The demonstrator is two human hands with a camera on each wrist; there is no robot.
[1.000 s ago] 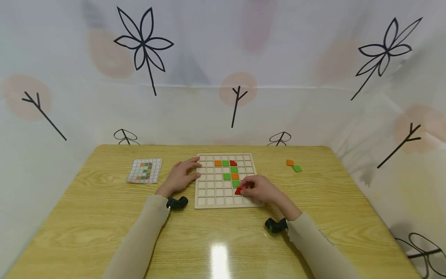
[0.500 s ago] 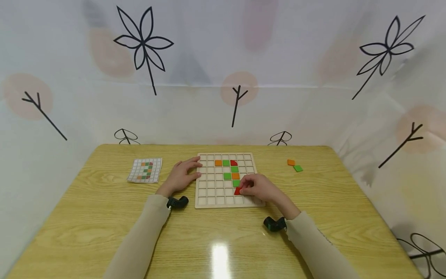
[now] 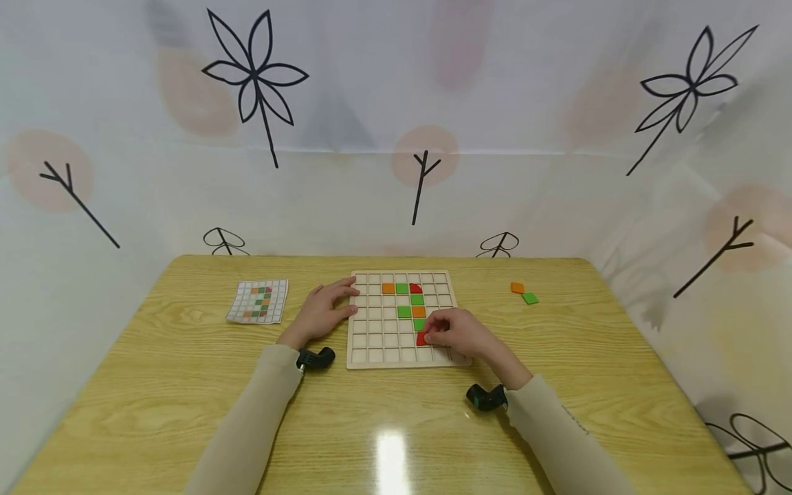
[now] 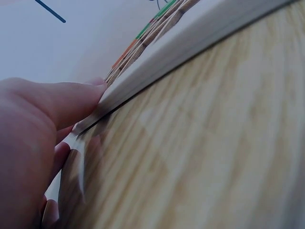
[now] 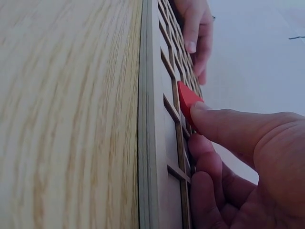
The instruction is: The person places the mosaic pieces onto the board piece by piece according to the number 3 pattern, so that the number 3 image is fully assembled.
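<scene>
Right hand [image 3: 460, 335] on wooden grid board [image 3: 377, 347], fingertips pinching red tile [image 3: 422, 338]; tile tilted, one edge in cell near board's front right part, just below green tile [image 3: 419, 324]. Left hand [image 3: 320, 313] flat, fingers straight, pressed against board's left edge. Board at desk [image 3: 155, 385] centre. Pattern card [image 3: 257, 301] toward desk's left edge. Loose orange tile [image 3: 517, 288] and loose green tile [image 3: 529, 298] near desk's far right corner.

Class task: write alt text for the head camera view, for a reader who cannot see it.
A person's right hand pinches a red tile over a wooden grid board holding orange, green and red tiles, while the left hand rests on the board's left edge.
</scene>
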